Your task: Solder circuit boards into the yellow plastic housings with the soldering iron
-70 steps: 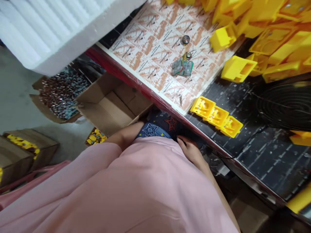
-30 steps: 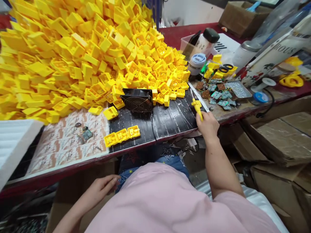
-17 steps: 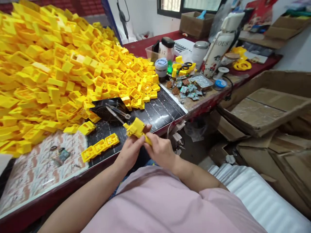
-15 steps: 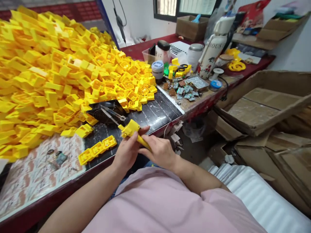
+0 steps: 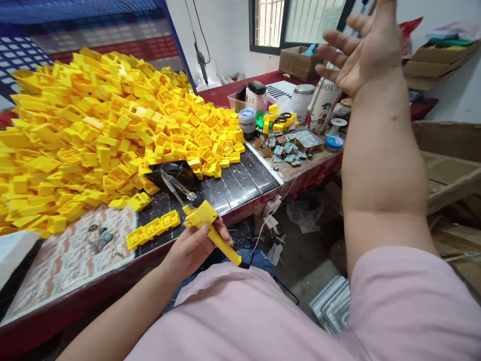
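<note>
My left hand (image 5: 201,243) is wrapped round a yellow soldering gun (image 5: 221,240), near the table's front edge. Its metal tip (image 5: 171,185) points up and left, over a black tray-like piece (image 5: 176,174). My right hand (image 5: 356,55) is raised high at the upper right, fingers spread, with nothing in it. Left of the gun, a row of several yellow cases (image 5: 153,229) lies on the black table surface. A big heap of yellow cases (image 5: 112,130) covers the table's left side. Small circuit boards (image 5: 287,150) lie in a pile to the right.
Scissors (image 5: 283,118), a blue-lidded jar (image 5: 247,120), a grey-lidded canister (image 5: 301,100), a solder spool (image 5: 333,143) and a printed bottle (image 5: 321,108) stand at the back right. Cardboard boxes (image 5: 443,165) are beyond my right arm. A cable hangs below the table edge.
My right hand has let go of the yellow gun and swung up to the upper right, fingers spread. My left hand still holds the gun. The view has tilted slightly upward.
</note>
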Tool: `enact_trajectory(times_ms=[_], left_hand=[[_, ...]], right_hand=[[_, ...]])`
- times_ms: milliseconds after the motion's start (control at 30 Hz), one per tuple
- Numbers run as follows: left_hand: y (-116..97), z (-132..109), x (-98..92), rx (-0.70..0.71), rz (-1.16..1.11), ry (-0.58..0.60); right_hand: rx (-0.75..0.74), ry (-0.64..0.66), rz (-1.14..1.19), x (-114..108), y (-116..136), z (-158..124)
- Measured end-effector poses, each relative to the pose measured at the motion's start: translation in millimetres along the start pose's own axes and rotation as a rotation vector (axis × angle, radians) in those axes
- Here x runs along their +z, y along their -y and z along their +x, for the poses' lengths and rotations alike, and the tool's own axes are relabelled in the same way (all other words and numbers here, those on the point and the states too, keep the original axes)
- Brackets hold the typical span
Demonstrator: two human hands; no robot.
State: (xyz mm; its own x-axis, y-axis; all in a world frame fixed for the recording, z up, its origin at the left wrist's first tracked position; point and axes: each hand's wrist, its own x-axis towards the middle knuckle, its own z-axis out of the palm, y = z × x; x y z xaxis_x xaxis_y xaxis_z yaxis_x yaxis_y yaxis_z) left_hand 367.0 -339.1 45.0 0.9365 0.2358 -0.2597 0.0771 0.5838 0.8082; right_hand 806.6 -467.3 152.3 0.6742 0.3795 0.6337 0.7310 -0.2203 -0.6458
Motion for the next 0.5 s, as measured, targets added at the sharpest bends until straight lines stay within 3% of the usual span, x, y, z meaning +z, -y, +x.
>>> enact_trajectory(times_ms=[67, 100, 167, 233, 267, 333, 500], left_hand=[[5.4, 3.2, -0.6, -0.004, 0.002, -0.005], [8.2, 5.2, -1.3, -0.007, 0.005, -0.003], [13.2, 9.7, -2.3, -0.017, 0.020, -0.001], [17.0, 14.9, -2.3, -0.033, 0.035, -0.007], [18.4, 17.8, -1.6, -0.043, 0.041, -0.012], [20.2, 24.3, 1.1, -0.067, 0.050, -0.028], [26.8, 46.1, 14.0, -0.173, 0.070, -0.094]], right_hand=[[0.323, -0.061, 0.246, -13.8, 3.0, -11.8], [0.433, -0.153, 0.300, -22.3, 2.4, -24.7], [0.409, -0.303, 0.191, -37.5, -5.0, -63.4], [0.488, -0.334, -0.087, -43.6, -20.9, -117.9], [0.595, -0.235, -0.268, -41.9, -31.1, -150.0], [0.721, -0.088, -0.383, -30.5, -53.2, -220.4], [0.890, 0.371, -0.611, 0.6, -88.1, -384.5]])
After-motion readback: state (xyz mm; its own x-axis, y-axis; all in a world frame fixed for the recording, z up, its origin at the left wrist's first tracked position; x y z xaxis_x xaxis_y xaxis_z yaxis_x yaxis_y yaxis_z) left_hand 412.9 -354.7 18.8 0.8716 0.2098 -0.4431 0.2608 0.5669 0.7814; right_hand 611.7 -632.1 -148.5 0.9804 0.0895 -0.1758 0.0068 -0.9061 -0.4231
